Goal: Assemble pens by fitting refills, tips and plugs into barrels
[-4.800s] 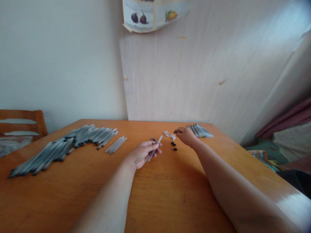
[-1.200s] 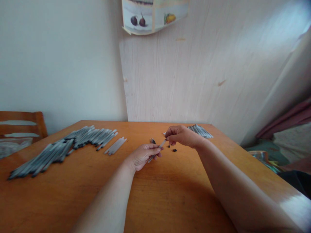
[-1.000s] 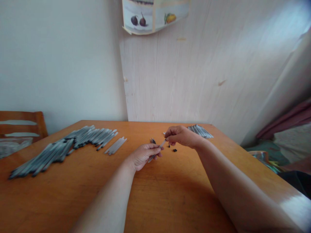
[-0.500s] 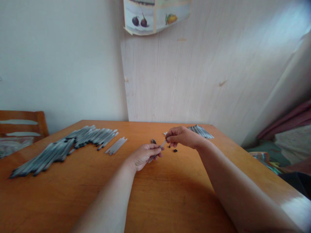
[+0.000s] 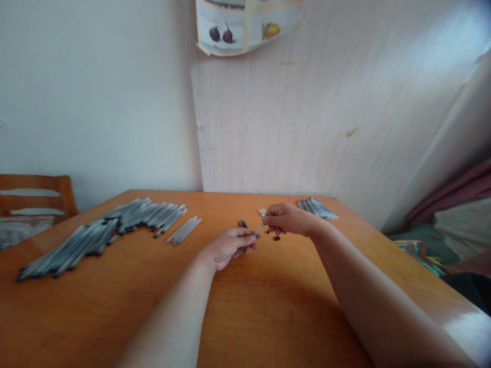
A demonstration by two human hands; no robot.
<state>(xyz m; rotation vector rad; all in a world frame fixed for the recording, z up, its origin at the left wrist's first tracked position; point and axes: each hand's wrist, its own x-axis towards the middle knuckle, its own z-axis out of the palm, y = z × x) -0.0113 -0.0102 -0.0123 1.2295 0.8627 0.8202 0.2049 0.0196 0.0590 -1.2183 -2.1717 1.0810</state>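
Apparently, the step is work at the far end of the tube [image 5: 259,229]: left hand [image 5: 229,246] clamped below, right hand [image 5: 287,218] pinching that end. Next likely needs steady alignment.

The hands [image 5: 228,248] and both forearms [image 5: 178,301] are bare.

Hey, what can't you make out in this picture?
In the head view:
- Upper end of the pale tube: hidden by the right hand; any small part pinched there can't be told.
- Middle of the tube: covered by the left hand's fingers.
- White pieces: partly behind the right hand.
- Small black pieces: too small to identify.
- Left pen heap: blurred and overlapping, so uncountable.
- Wall picture: cut off by the top edge.
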